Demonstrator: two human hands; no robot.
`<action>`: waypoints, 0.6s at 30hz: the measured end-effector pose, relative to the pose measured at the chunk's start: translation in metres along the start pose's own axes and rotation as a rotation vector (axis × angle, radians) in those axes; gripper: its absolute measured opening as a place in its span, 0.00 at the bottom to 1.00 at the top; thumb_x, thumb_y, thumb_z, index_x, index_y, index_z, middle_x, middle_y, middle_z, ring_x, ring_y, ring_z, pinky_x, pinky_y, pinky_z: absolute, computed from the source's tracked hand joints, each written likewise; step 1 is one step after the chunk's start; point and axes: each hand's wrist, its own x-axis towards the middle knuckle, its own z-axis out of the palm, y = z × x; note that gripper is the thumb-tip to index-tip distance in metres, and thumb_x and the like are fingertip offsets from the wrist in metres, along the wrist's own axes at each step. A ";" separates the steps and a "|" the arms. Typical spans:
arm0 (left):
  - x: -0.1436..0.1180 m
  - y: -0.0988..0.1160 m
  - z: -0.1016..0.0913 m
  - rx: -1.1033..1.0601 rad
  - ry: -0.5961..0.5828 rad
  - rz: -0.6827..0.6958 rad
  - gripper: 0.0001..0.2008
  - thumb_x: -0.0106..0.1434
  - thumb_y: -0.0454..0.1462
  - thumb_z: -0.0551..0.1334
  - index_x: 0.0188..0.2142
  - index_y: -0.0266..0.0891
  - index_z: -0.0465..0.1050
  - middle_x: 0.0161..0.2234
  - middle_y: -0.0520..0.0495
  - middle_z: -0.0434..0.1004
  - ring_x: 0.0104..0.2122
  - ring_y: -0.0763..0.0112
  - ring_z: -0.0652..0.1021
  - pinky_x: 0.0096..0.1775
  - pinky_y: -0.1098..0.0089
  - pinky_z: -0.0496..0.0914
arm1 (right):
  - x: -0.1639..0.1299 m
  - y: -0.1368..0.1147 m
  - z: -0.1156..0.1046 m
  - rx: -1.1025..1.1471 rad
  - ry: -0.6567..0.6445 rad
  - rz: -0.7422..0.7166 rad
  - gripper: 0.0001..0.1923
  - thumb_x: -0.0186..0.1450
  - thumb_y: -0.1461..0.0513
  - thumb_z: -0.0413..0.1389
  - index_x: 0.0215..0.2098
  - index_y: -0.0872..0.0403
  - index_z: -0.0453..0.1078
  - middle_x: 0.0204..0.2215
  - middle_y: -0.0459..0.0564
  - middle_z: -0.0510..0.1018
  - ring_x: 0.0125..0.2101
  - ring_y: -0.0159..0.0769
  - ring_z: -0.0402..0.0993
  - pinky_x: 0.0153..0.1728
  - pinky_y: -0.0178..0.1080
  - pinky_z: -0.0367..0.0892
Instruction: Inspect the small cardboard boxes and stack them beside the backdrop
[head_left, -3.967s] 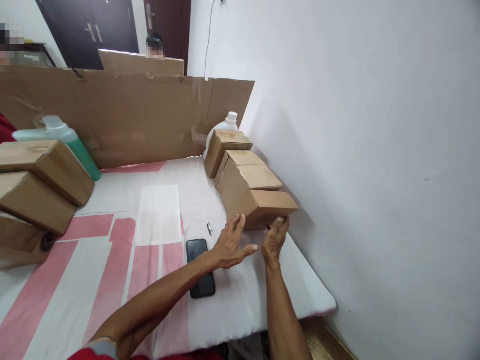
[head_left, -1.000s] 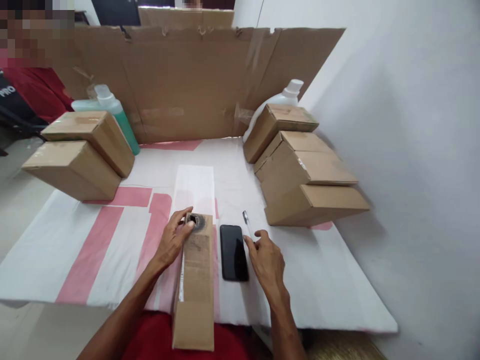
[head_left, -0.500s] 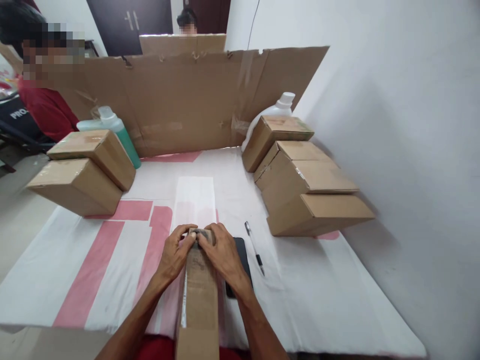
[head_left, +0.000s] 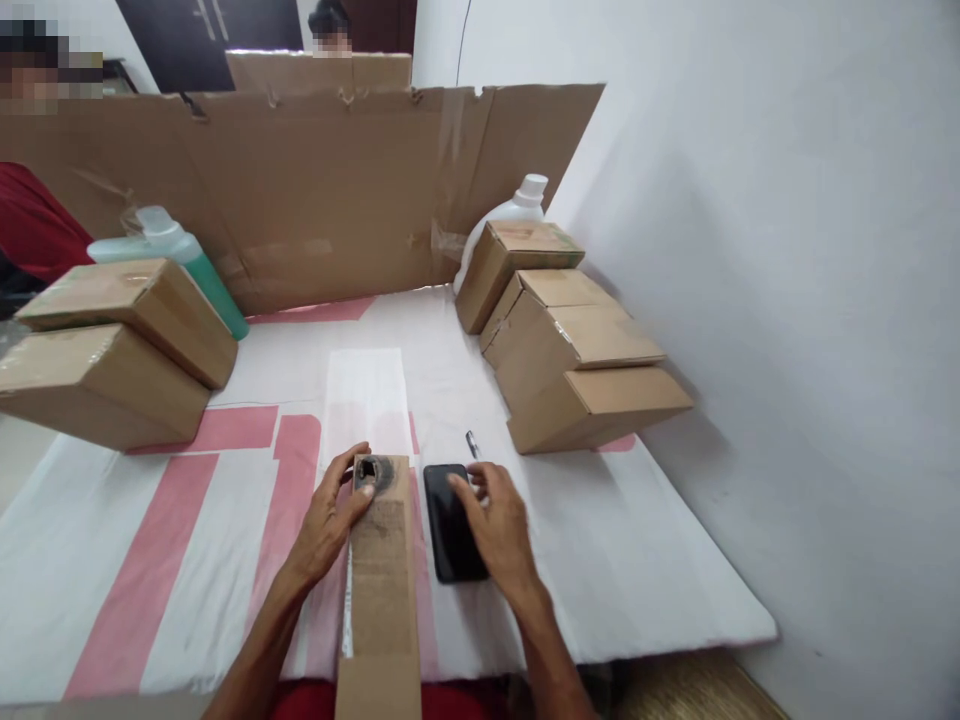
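A long narrow cardboard box point(head_left: 382, 590) runs from my lap over the front of the table. Near its far end is a hole with dark smudges round it. My left hand point(head_left: 330, 515) grips that end, thumb on top beside the hole and fingers along the left side. To the right of the box lies a black phone point(head_left: 450, 535), screen up. My right hand point(head_left: 499, 515) is over its right edge, thumb and fingers apart, thumb above the screen. A pen point(head_left: 472, 445) shows just beyond those fingers; the rest of it is hidden beneath the hand.
A white strip point(head_left: 366, 400) lies ahead on the cloth-covered table point(head_left: 262, 560). Cardboard boxes stand left point(head_left: 112, 390) and right point(head_left: 592, 370), with a green bottle point(head_left: 206, 280) and a white bottle point(head_left: 495, 215) behind them. A cardboard screen point(head_left: 315, 190) closes the back; people are beyond it.
My right hand has left the far end of the narrow box and moved right to the phone and pen. The smudged hole is uncovered. My view has swung slightly to the right.
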 end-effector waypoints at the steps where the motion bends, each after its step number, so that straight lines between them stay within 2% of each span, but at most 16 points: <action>1: -0.002 -0.003 -0.001 -0.012 -0.029 0.010 0.33 0.68 0.52 0.63 0.68 0.46 0.62 0.69 0.40 0.64 0.67 0.48 0.68 0.67 0.48 0.61 | 0.000 0.016 -0.009 -0.111 0.023 0.044 0.14 0.67 0.50 0.56 0.38 0.51 0.69 0.38 0.55 0.78 0.37 0.46 0.76 0.40 0.44 0.69; 4: -0.007 -0.009 -0.003 -0.036 -0.100 0.022 0.40 0.65 0.52 0.66 0.71 0.47 0.54 0.72 0.39 0.57 0.70 0.44 0.63 0.69 0.46 0.58 | 0.001 0.050 -0.027 -0.325 -0.050 0.145 0.11 0.64 0.52 0.56 0.31 0.49 0.64 0.29 0.51 0.77 0.32 0.45 0.74 0.33 0.41 0.62; 7: -0.009 -0.010 -0.005 -0.019 -0.159 0.044 0.47 0.63 0.53 0.68 0.73 0.46 0.48 0.75 0.38 0.51 0.73 0.44 0.58 0.71 0.47 0.55 | 0.004 0.060 -0.029 -0.282 -0.146 0.140 0.13 0.64 0.51 0.54 0.27 0.48 0.62 0.22 0.47 0.74 0.27 0.41 0.70 0.31 0.40 0.57; 9: -0.010 -0.010 -0.006 0.003 -0.193 0.061 0.50 0.62 0.52 0.69 0.74 0.45 0.45 0.75 0.37 0.48 0.73 0.46 0.55 0.72 0.48 0.52 | 0.007 0.058 -0.029 -0.186 -0.135 0.137 0.15 0.63 0.49 0.55 0.25 0.48 0.62 0.19 0.46 0.73 0.24 0.40 0.68 0.30 0.40 0.58; 11: -0.010 -0.010 -0.006 0.003 -0.205 0.064 0.50 0.61 0.50 0.70 0.74 0.44 0.45 0.75 0.38 0.48 0.73 0.46 0.55 0.72 0.48 0.52 | 0.008 0.048 -0.028 -0.026 -0.084 0.179 0.17 0.62 0.47 0.58 0.25 0.49 0.65 0.18 0.45 0.72 0.22 0.38 0.67 0.28 0.39 0.59; 13: -0.010 -0.012 -0.005 -0.018 -0.195 0.063 0.50 0.60 0.49 0.71 0.73 0.45 0.46 0.75 0.38 0.49 0.73 0.46 0.56 0.72 0.48 0.53 | 0.006 0.031 -0.026 0.242 -0.058 0.232 0.19 0.61 0.45 0.62 0.29 0.50 0.68 0.18 0.44 0.73 0.21 0.37 0.68 0.24 0.37 0.60; 16: -0.009 -0.015 -0.003 -0.044 -0.173 0.076 0.50 0.59 0.48 0.71 0.73 0.44 0.47 0.74 0.37 0.51 0.72 0.45 0.58 0.72 0.47 0.53 | -0.003 -0.007 -0.014 0.675 -0.146 0.246 0.20 0.61 0.46 0.66 0.37 0.52 0.71 0.24 0.46 0.78 0.22 0.36 0.75 0.22 0.35 0.65; 18: -0.009 -0.016 -0.002 -0.045 -0.162 0.085 0.50 0.59 0.47 0.71 0.73 0.43 0.47 0.73 0.37 0.52 0.72 0.45 0.59 0.71 0.47 0.54 | -0.010 -0.033 -0.001 0.804 -0.224 0.189 0.17 0.64 0.49 0.66 0.40 0.52 0.73 0.27 0.47 0.81 0.24 0.35 0.77 0.26 0.35 0.69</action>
